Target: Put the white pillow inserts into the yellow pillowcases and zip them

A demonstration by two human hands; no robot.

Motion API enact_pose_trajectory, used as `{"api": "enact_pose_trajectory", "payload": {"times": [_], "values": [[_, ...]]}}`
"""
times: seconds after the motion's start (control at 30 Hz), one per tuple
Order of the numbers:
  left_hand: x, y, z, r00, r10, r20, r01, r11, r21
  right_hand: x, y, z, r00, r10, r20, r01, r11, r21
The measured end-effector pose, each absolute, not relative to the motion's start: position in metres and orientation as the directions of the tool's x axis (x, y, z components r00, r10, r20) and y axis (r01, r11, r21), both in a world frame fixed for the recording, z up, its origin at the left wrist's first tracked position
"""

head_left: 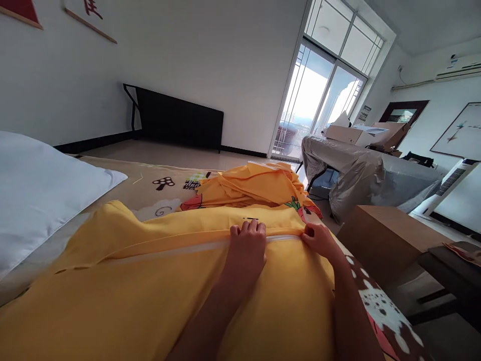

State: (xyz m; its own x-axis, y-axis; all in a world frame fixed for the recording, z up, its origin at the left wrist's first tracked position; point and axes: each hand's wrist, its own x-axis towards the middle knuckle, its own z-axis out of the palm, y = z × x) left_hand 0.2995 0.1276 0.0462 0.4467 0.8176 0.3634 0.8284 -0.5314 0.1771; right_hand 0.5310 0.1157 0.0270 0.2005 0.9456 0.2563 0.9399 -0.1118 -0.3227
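A large yellow fabric cover (158, 301) lies spread over the bed in front of me, with a long white zipper (203, 246) running across it under a folded flap. My left hand (248, 245) rests on the cover near the middle of the zipper, its fingers curled over the fabric edge. Pinched at the zipper's right end, the fingers of my right hand (319, 240) grip the cover's edge; whether they hold the zipper pull is hidden. Just beyond both hands sits a crumpled heap of orange-yellow cloth (255, 183).
A white pillow (45, 190) lies at left on the patterned bedsheet (145, 185). A cardboard box (391, 240) and a dark stool (454, 276) stand at right beside the bed. Behind them is plastic-covered furniture (349, 165). A black folded panel (176, 118) leans against the wall.
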Motion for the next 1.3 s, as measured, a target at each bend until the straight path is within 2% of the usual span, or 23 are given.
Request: {"api": "enact_pose_trajectory", "payload": {"times": [0.1, 0.2, 0.33, 0.5, 0.67, 0.7, 0.77, 0.83, 0.9, 1.0, 1.1, 1.2, 1.3], "values": [[0.298, 0.126, 0.050, 0.422, 0.819, 0.389, 0.827, -0.523, 0.206, 0.543, 0.113, 0.028, 0.087, 0.968, 0.237, 0.873, 0.040, -0.486], [0.292, 0.125, 0.055, 0.384, 0.821, 0.422, 0.838, -0.502, 0.213, 0.550, 0.114, 0.025, 0.052, 0.963, 0.264, 0.806, 0.116, -0.580], [0.282, 0.124, 0.061, 0.383, 0.835, 0.395, 0.860, -0.478, 0.177, 0.551, 0.119, 0.020, 0.077, 0.952, 0.296, 0.812, 0.112, -0.572], [0.268, 0.125, 0.068, 0.468, 0.825, 0.318, 0.841, -0.526, 0.125, 0.554, 0.113, 0.023, 0.053, 0.963, 0.264, 0.797, 0.119, -0.592], [0.235, 0.125, 0.071, 0.612, 0.755, 0.236, 0.780, -0.625, -0.025, 0.560, 0.110, 0.026, -0.049, 0.954, 0.295, 0.830, 0.203, -0.519], [0.224, 0.126, 0.071, 0.626, 0.745, 0.230, 0.767, -0.641, -0.015, 0.558, 0.111, 0.027, -0.049, 0.947, 0.316, 0.843, 0.209, -0.496], [0.198, 0.130, 0.071, 0.609, 0.758, 0.235, 0.764, -0.640, 0.081, 0.546, 0.114, 0.028, -0.016, 0.912, 0.411, 0.853, 0.227, -0.470], [0.172, 0.138, 0.071, 0.542, 0.812, 0.218, 0.789, -0.580, 0.200, 0.524, 0.117, 0.029, 0.010, 0.854, 0.521, 0.835, 0.280, -0.474], [0.151, 0.145, 0.070, 0.431, 0.876, 0.215, 0.838, -0.477, 0.264, 0.496, 0.114, 0.031, -0.052, 0.824, 0.564, 0.794, 0.376, -0.477], [0.133, 0.149, 0.064, 0.282, 0.902, 0.327, 0.876, -0.381, 0.296, 0.455, 0.103, 0.034, -0.283, 0.831, 0.479, 0.737, 0.509, -0.446], [0.126, 0.146, 0.049, 0.359, 0.856, 0.372, 0.830, -0.475, 0.292, 0.434, 0.091, 0.036, -0.448, 0.822, 0.353, 0.731, 0.564, -0.385], [0.115, 0.142, 0.025, 0.487, 0.833, 0.263, 0.803, -0.546, 0.240, 0.435, 0.088, 0.037, -0.480, 0.838, 0.261, 0.755, 0.546, -0.363], [0.096, 0.140, -0.004, 0.512, 0.834, 0.208, 0.808, -0.549, 0.212, 0.450, 0.095, 0.033, -0.433, 0.881, 0.191, 0.790, 0.473, -0.391]]}}
